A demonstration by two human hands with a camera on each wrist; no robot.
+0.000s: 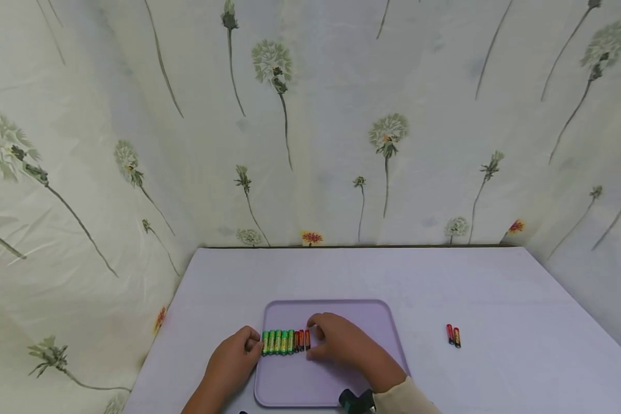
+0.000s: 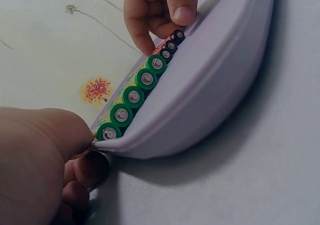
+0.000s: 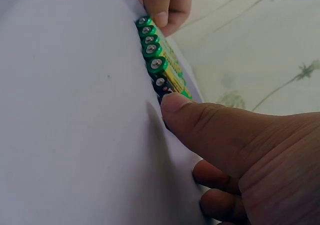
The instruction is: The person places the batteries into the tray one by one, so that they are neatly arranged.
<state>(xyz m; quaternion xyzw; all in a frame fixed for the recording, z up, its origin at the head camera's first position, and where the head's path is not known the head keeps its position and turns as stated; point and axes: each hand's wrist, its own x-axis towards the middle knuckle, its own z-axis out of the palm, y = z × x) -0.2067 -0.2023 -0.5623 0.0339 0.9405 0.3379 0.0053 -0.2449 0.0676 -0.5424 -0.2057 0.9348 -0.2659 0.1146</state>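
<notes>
Several green-and-yellow batteries (image 1: pixel 278 342) lie side by side in a row on a lilac tray (image 1: pixel 336 388). Three slimmer red-and-black batteries (image 1: pixel 301 340) continue the row on its right. My left hand (image 1: pixel 230 361) grips the tray's left rim, its thumb beside the first green battery (image 2: pixel 109 134) and its other fingers bent outside the rim. At the row's right end, my right hand (image 1: pixel 344 346) pinches the last red-and-black battery (image 1: pixel 307 339) by its ends, between thumb and fingers. In the right wrist view the thumb (image 3: pixel 182 110) partly hides the slim batteries.
Two more red-and-black batteries (image 1: pixel 453 336) lie close together on the white table (image 1: pixel 507 368), right of the tray. A dandelion-patterned cloth (image 1: pixel 321 126) hangs behind the table and along both sides. A dark device (image 1: pixel 356 401) sits at the right wrist.
</notes>
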